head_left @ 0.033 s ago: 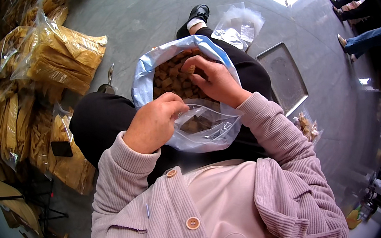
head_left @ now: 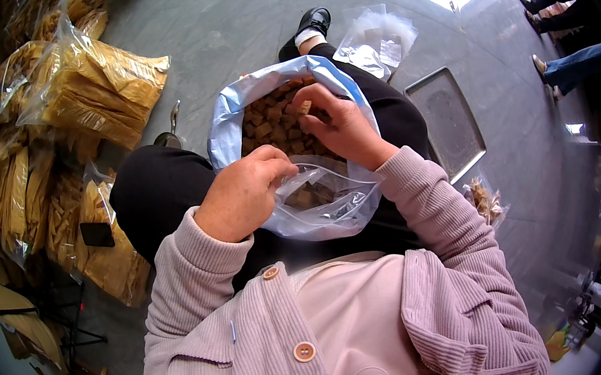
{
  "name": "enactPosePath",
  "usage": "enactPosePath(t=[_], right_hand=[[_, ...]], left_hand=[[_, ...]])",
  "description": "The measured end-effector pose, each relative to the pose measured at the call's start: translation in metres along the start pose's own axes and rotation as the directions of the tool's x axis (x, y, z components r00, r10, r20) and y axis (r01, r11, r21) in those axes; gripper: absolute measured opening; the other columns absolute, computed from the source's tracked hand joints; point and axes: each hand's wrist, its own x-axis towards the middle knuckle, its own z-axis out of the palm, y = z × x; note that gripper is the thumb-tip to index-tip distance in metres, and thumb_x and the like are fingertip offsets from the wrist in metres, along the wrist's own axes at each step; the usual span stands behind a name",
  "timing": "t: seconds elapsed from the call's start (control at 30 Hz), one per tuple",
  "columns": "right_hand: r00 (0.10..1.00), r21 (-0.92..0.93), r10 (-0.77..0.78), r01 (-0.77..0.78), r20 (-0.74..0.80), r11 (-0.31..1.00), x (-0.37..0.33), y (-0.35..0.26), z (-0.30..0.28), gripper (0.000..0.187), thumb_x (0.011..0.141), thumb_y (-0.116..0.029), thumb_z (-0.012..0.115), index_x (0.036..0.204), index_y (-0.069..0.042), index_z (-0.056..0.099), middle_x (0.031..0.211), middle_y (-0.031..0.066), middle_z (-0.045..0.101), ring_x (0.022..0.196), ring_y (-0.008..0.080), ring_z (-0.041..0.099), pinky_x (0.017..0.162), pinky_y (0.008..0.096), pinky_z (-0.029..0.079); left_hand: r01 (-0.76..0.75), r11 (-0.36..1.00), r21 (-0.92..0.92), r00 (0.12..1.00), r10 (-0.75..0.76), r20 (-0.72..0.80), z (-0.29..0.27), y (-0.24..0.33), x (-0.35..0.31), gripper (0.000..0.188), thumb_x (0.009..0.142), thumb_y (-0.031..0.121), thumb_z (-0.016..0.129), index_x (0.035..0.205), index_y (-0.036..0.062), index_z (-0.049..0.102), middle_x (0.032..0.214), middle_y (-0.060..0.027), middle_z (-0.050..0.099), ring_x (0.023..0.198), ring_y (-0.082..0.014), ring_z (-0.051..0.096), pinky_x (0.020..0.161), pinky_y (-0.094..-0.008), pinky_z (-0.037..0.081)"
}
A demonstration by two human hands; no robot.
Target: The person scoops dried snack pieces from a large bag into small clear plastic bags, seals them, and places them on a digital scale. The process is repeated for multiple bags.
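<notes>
A large bag with a folded-back blue-white rim rests between my legs, filled with small brown cubes. Over its near part lies a clear zip bag, its mouth spread, with a few brown pieces showing inside. My left hand pinches the left edge of the zip bag's mouth; its fingertips are partly hidden. Above the cubes, my right hand is curled, with one light brown cube between thumb and forefinger.
Clear bags of yellow-brown strips are piled at the left, a dark phone on one. Right of my leg lie a metal tray, a stack of clear bags and a small filled bag. People's legs show far right.
My right hand has shifted very slightly to the right, its forefinger a little higher over the cubes. My left hand and the bags look the same.
</notes>
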Motion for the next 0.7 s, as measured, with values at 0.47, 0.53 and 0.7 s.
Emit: enactPosePath(t=[0.47, 0.53, 0.7], right_hand=[[1.0, 0.071, 0.009, -0.009, 0.003, 0.997, 0.007, 0.007, 0.003, 0.035, 0.09, 0.01, 0.06, 0.12, -0.009, 0.056, 0.115, 0.0052, 0.061, 0.11, 0.0175, 0.064, 0.095, 0.03, 0.052], [0.991, -0.106, -0.133, 0.135, 0.017, 0.985, 0.017, 0.007, 0.006, 0.038, 0.087, 0.01, 0.061, 0.12, -0.008, 0.058, 0.118, 0.0102, 0.062, 0.11, 0.0245, 0.064, 0.097, 0.0336, 0.051], [0.886, -0.258, -0.413, 0.458, 0.211, 0.851, 0.034, 0.024, 0.025, 0.037, 0.08, 0.006, 0.062, 0.113, -0.01, 0.061, 0.11, 0.0178, 0.063, 0.106, 0.0393, 0.061, 0.097, 0.0441, 0.047]], left_hand=[[0.003, 0.998, 0.07, 1.0, -0.005, 0.028, 0.001, 0.003, 0.0, 0.024, 0.085, -0.009, 0.061, 0.103, 0.0004, 0.073, 0.107, -0.0104, 0.068, 0.09, -0.028, 0.068, 0.083, -0.0344, 0.056], [-0.004, 0.996, 0.087, 1.0, 0.002, 0.024, 0.002, 0.002, 0.0, 0.022, 0.085, -0.007, 0.062, 0.103, 0.0009, 0.073, 0.107, -0.0105, 0.068, 0.092, -0.0294, 0.068, 0.084, -0.0353, 0.055], [-0.001, 0.998, 0.063, 1.0, 0.001, 0.002, 0.002, 0.002, 0.001, 0.02, 0.086, -0.005, 0.063, 0.101, 0.0019, 0.074, 0.107, -0.0107, 0.068, 0.094, -0.0306, 0.068, 0.085, -0.0362, 0.055]])
